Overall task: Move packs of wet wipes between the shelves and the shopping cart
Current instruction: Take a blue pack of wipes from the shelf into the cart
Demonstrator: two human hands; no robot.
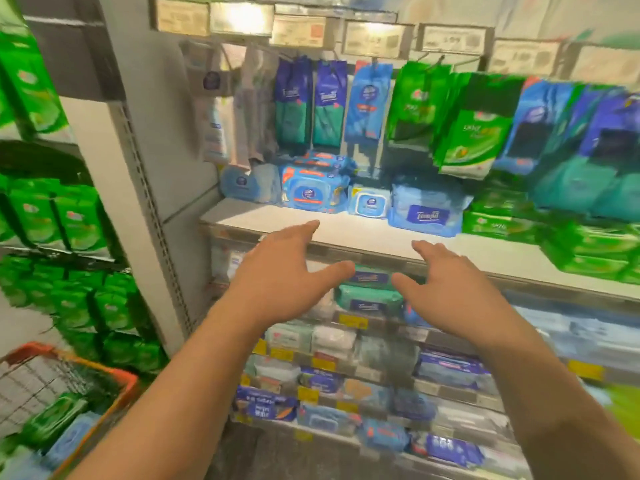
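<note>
Both my hands are stretched out toward the white shelf (pixel 363 239), fingers spread, holding nothing. My left hand (pixel 280 275) hovers just in front of the shelf's edge, below a blue pack of wet wipes (pixel 313 192). My right hand (pixel 446 289) is level with it, below a pale blue pack (pixel 427 211) and a small white-lidded pack (pixel 369 202). Green packs (pixel 498 216) lie further right on the same shelf. The shopping cart (pixel 114 386), orange-rimmed, is at the lower left with a green pack (pixel 55 417) and a light blue pack (pixel 72 436) inside.
Hanging pouches (pixel 460 129) in blue, purple and green fill the hooks above the shelf. Lower shelves (pixel 349 322) hold several more packs with yellow price tags. Green tissue packs (pixel 69 220) stack on the unit to the left, past a grey upright (pixel 152 202).
</note>
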